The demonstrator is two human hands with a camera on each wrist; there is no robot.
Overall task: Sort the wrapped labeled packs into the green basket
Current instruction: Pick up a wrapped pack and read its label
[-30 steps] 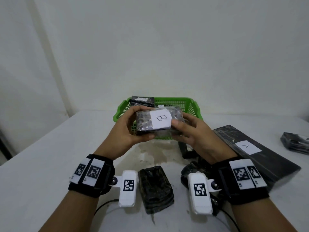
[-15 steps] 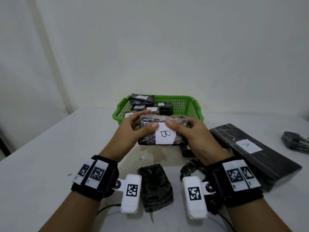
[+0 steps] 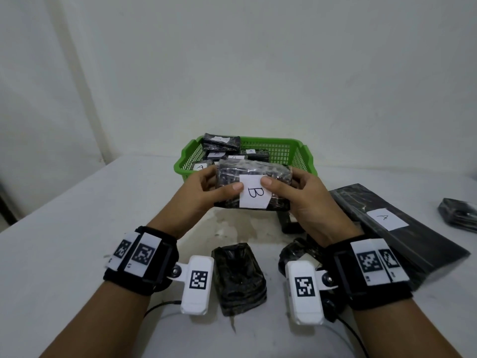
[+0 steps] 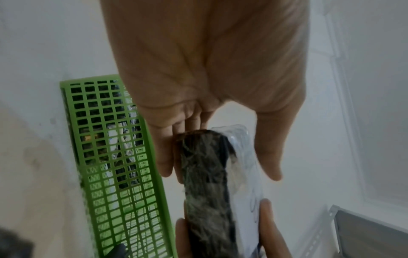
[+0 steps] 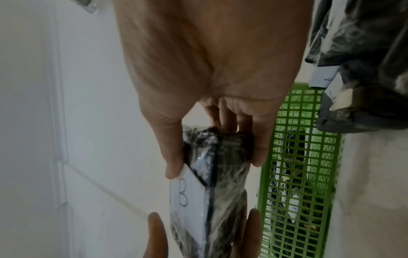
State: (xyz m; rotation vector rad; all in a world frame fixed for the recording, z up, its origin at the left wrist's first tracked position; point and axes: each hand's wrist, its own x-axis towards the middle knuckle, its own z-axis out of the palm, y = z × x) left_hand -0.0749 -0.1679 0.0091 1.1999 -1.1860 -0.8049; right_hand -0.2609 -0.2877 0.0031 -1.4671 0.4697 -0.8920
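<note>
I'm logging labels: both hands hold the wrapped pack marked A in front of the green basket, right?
Not quite. The head view shows the label on the wrapped pack reads B, not A. Left hand and right hand do hold it in front of the green basket.

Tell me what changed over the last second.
The B pack, gripped by both hands, was tipped so its label faces the camera and drawn slightly nearer, showing more of the green basket. The left hand and right hand kept their hold. The basket, long A pack and loose packs stayed put.
</note>
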